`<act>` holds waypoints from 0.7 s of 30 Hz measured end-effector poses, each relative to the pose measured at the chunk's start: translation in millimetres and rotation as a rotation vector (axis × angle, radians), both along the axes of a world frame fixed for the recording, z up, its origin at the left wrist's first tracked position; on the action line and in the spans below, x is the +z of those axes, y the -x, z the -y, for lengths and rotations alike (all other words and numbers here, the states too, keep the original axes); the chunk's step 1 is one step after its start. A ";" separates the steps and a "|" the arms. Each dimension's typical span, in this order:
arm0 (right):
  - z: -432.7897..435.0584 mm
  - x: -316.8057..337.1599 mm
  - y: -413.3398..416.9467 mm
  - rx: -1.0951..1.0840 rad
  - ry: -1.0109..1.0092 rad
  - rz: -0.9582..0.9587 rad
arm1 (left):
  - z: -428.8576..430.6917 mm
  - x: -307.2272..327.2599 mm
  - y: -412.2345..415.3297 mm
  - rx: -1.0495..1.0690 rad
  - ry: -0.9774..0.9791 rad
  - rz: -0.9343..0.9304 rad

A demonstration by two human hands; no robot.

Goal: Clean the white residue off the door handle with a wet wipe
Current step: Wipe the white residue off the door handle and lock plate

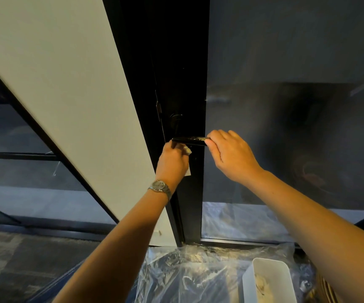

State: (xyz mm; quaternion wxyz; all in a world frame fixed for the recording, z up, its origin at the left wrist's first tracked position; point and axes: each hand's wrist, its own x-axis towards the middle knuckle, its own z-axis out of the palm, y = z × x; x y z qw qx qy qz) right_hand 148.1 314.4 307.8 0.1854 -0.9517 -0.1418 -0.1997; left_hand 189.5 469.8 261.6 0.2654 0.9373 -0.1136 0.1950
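A black lever door handle (188, 140) sticks out level from the dark door frame (183, 84). My right hand (229, 155) grips the handle's free right end, fingers curled over it. My left hand (172, 162), with a metal wristwatch, is just below the handle's left end near its base and holds a crumpled white wet wipe (187, 151). A corner of the wipe hangs out under the palm. Whether the wipe touches the handle I cannot tell.
A white wall panel (71, 95) stands to the left and a dark glass pane (286, 127) to the right. Clear plastic sheeting (198, 272) covers the floor below. A white rectangular bin (268, 281) holding soiled wipes sits on it at the lower right.
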 end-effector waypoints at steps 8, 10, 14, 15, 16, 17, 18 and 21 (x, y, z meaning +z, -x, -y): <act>0.1 -0.2 0.4 0.000 -0.002 -0.009 | 1.3 -10.4 -3.2 -0.017 0.018 0.023; 0.7 -0.8 -0.3 0.003 -0.001 -0.010 | 4.0 -10.7 0.1 0.034 0.128 -0.016; 0.6 -1.6 -1.2 -0.001 0.007 -0.001 | 12.8 -2.0 -2.3 0.207 0.476 -0.154; 0.7 -2.1 -1.5 -0.001 0.008 0.005 | 13.8 -1.2 -2.6 0.217 0.465 -0.155; 0.9 -2.3 -2.0 -0.001 0.008 0.013 | 14.1 -1.7 -2.4 0.204 0.412 -0.135; 1.0 -2.6 -2.0 0.001 0.009 0.018 | 13.1 -3.6 -1.0 0.168 0.335 -0.092; 1.3 -2.9 -2.0 0.003 0.009 0.021 | 10.7 -5.8 0.6 0.113 0.253 -0.039; 2.2 -2.7 -2.1 0.012 0.013 0.029 | 1.4 -10.9 -3.7 -0.075 -0.044 0.109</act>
